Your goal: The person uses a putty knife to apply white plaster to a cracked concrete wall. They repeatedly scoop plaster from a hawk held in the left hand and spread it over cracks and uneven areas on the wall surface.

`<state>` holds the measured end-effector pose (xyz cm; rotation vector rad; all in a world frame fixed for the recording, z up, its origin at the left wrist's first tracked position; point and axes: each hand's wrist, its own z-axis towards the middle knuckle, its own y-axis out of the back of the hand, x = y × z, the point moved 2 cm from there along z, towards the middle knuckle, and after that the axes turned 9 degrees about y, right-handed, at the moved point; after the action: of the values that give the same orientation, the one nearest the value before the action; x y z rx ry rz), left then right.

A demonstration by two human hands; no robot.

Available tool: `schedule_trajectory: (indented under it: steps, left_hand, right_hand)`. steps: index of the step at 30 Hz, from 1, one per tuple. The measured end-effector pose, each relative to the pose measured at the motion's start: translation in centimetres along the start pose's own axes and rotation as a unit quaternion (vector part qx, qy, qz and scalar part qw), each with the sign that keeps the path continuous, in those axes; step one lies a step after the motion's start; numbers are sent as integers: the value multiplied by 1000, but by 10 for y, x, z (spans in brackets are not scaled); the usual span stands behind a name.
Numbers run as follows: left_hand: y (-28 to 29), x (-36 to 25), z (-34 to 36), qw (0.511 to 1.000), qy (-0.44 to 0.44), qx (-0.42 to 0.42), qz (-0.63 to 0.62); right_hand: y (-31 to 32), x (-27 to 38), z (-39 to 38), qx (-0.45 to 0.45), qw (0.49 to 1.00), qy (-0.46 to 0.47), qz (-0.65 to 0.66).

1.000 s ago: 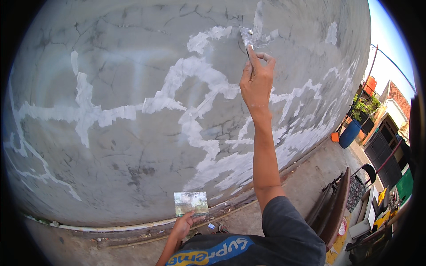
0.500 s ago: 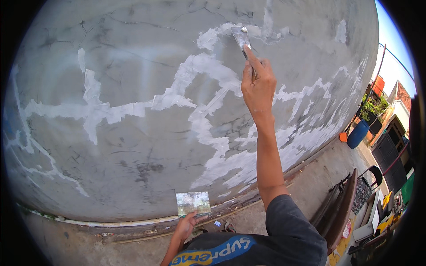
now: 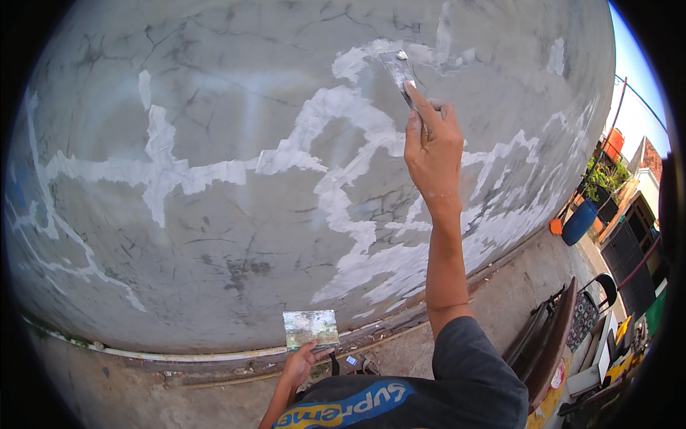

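My right hand (image 3: 437, 146) is stretched up toward the wall, its fingers wrapped round a putty knife (image 3: 397, 68). A small white lump of filler (image 3: 401, 55) sits near the end of the blade, which lies at or close to the wall beside a white patch. Low down and nearer my body, my left hand (image 3: 300, 362) grips a flat, smeared rectangular plate (image 3: 311, 328) by its lower edge. The grey wall (image 3: 214, 272) has thin cracks and branching bands of white filler (image 3: 343, 107).
A white pipe (image 3: 179, 357) runs along the wall's foot above the concrete floor (image 3: 93, 386). To the right stand a brown bench-like piece (image 3: 547, 343), a patterned chair (image 3: 582, 322) and a blue barrel (image 3: 579, 222). Potted plants (image 3: 604, 179) grow behind the barrel.
The wall appears shifted slightly right in the view. My right hand and the putty knife are a little farther right and lower in the picture; my left hand and the plate stay about the same.
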<state>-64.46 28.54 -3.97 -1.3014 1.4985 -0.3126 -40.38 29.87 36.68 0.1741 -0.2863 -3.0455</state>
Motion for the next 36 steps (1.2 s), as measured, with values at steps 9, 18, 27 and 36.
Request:
schedule_trajectory:
  steps: [9, 18, 27, 36]
  left_hand:
    - [1, 8, 1, 1000, 7, -21, -13]
    - [0, 5, -4, 1000, 9, -1, 6]
    - [11, 17, 10, 1000, 24, -8, 9]
    - [-9, 10, -3, 999, 33, -8, -2]
  right_hand:
    - [-70, -33, 7, -98, 994, 49, 24]
    - [0, 2, 4, 100, 992, -77, -30]
    - [-1, 5, 53, 107, 988, -21, -112]
    - [21, 16, 65, 120, 988, 22, -92]
